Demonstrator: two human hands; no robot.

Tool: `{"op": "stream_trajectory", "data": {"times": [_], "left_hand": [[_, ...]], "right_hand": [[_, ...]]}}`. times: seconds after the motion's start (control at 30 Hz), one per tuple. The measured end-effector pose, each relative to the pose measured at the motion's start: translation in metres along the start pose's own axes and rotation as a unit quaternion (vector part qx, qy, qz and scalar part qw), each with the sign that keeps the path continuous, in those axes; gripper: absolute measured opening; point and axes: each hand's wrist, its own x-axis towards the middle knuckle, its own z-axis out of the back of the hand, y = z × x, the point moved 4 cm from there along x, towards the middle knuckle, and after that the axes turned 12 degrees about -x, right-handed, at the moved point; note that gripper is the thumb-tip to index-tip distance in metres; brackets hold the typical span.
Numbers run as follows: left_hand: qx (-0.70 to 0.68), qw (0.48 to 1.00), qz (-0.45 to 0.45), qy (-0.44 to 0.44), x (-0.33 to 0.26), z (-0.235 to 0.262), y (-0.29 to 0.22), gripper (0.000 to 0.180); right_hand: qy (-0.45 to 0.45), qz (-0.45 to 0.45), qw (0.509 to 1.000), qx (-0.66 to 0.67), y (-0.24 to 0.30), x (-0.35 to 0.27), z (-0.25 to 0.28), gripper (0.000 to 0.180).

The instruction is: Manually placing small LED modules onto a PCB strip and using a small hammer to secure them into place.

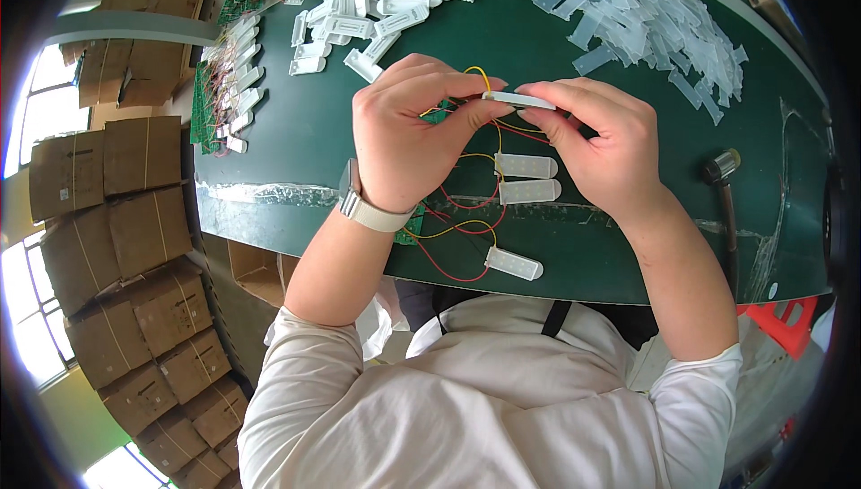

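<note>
Both hands meet over a green table (pixel 296 139). My left hand (pixel 408 130) and my right hand (pixel 601 144) pinch the two ends of a small white oblong module (pixel 520 100) wired with red and yellow leads (pixel 466 220). Three more white modules hang on the same wire string below: two side by side (pixel 527 166), (pixel 529 191) and one nearer my body (pixel 513 263). A small green circuit board edge (pixel 436 115) shows under my left fingers. A pale watch (pixel 366 209) sits on my left wrist.
A heap of white plastic housings (pixel 377 5) lies at the far middle, a pile of clear plastic covers (pixel 646 14) at the far right. Green boards with wired modules (pixel 224 86) lie at the left edge. A metal tool on a cable (pixel 722 166) rests right. Stacked cardboard boxes (pixel 117 247) stand left.
</note>
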Motion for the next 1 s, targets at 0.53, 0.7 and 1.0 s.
{"op": "stream_trajectory", "data": {"times": [0.53, 0.7, 1.0], "left_hand": [[0.13, 0.972, 0.183, 0.076, -0.009, 0.083, -0.002, 0.022], [0.191, 0.923, 0.331, 0.048, -0.051, 0.079, 0.004, 0.034], [0.102, 0.912, 0.396, -0.02, -0.091, 0.053, -0.006, 0.027]], "right_hand": [[0.087, -0.195, 0.972, 0.099, -0.026, -0.012, -0.008, 0.02], [0.135, -0.17, 0.974, 0.057, -0.02, -0.009, -0.005, 0.022], [0.148, -0.197, 0.945, 0.216, -0.034, 0.0, -0.003, 0.034]]}}
